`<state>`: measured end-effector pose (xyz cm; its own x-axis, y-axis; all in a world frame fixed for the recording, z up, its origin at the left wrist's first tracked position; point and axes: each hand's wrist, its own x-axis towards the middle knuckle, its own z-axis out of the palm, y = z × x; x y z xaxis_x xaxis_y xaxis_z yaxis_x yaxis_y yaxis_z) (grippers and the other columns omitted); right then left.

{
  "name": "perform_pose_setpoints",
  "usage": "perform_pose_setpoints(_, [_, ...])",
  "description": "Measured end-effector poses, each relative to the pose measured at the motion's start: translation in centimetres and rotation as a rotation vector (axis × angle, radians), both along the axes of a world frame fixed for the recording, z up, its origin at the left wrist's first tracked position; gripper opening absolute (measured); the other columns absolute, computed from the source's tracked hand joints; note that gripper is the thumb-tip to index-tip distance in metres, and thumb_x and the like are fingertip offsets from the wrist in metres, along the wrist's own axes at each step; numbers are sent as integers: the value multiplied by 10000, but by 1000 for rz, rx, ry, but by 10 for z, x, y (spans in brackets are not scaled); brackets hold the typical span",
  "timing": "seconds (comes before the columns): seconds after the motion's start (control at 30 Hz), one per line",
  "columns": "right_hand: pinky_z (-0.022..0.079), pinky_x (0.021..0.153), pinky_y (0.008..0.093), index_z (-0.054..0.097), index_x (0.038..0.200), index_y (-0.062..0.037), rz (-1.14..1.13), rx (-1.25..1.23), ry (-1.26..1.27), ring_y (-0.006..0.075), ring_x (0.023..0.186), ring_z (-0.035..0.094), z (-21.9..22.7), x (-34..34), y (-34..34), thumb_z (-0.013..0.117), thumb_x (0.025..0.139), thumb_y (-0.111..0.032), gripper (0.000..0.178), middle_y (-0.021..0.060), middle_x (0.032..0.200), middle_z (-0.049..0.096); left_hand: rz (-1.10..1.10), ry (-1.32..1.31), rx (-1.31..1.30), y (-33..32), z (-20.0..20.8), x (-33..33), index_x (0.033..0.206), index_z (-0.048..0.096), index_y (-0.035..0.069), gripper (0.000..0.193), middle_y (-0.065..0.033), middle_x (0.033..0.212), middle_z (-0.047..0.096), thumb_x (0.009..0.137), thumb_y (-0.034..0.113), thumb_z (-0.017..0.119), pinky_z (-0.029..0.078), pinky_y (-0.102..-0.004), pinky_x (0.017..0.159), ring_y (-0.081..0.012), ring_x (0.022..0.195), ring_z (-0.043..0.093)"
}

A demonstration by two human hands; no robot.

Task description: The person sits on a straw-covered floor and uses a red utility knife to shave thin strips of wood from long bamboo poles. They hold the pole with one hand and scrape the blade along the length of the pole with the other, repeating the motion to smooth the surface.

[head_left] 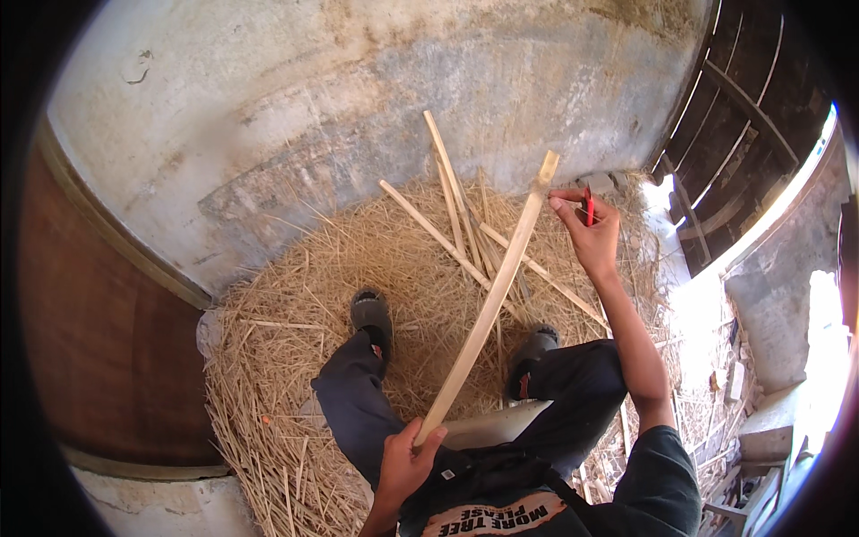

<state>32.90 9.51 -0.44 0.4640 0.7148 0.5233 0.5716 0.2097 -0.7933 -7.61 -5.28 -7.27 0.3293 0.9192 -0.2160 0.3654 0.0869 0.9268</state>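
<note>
A stained plaster wall point(358, 89) fills the top of the frame, above a floor littered with dry straw point(268, 376) through the centre. A reddish-brown panel point(107, 331) stands at the left edge, and dark slatted boards point(743, 116) at the upper right. The person's dark trousers point(573, 385) spread across the lower centre. One long, pale bamboo strip point(490, 309) slants from the lower centre to the upper right of centre, above the straw. Behind it, thinner loose strips point(433, 232) lie crossed near mid-frame. Two dark boots point(371, 313) rest on the straw. At bottom centre the left hand point(407, 465) pinches the strip's lower end between thumb and fingers. Right of centre, the right hand point(595, 233) has thumb and forefinger drawn together just beside the strip's upper end, whether touching I cannot tell; it holds a slim red implement point(589, 208), its kind unclear.
</note>
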Motion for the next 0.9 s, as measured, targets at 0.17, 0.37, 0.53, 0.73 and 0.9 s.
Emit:
perform_pose_setpoints(0.17, [419, 630, 229, 799, 1064, 7, 125, 124, 108, 27, 694, 538, -11, 8, 6, 789, 1005, -175, 192, -2, 884, 754, -41, -25, 0, 2, -2, -2, 1066, 718, -22, 237, 22, 687, 563, 1058, 215, 733, 367, -261, 542, -12, 649, 458])
perform_pose_setpoints(0.37, [447, 670, 236, 762, 1067, 0, 246, -30, 174, 52, 736, 583, -7, 29, -1, 763, 1019, -221, 226, 7, 861, 728, -139, -43, -110, 9, -20, -21, 1081, 710, -19, 270, -26, 663, 562, 1063, 249, 734, 402, -294, 553, -45, 638, 490])
perform_pose_setpoints(0.53, [301, 553, 246, 728, 1058, -41, 460, -88, 471, 35, 581, 411, -18, 49, -2, 765, 1010, -264, 231, -68, 699, 543, -174, -77, -207, 13, -20, -28, 1087, 723, -3, 299, 19, 683, 557, 1075, 295, 720, 398, -281, 567, -50, 638, 493])
perform_pose_setpoints(0.73, [259, 537, 252, 748, 1044, -51, 409, -39, 596, 20, 564, 365, -19, 37, -1, 768, 1009, -234, 188, -67, 686, 527, -180, -177, -377, 10, -11, -20, 1241, 719, 18, 303, 95, 715, 495, 1106, 283, 658, 360, -195, 513, 6, 591, 442])
perform_pose_setpoints(0.9, [320, 560, 243, 785, 1038, -18, 25, 172, 26, 16, 597, 398, -11, 9, 5, 766, 1006, -137, 124, -24, 824, 682, -151, -173, -377, 4, -18, -10, 1157, 702, 34, 268, 104, 709, 475, 1110, 293, 654, 334, -198, 493, 9, 567, 407])
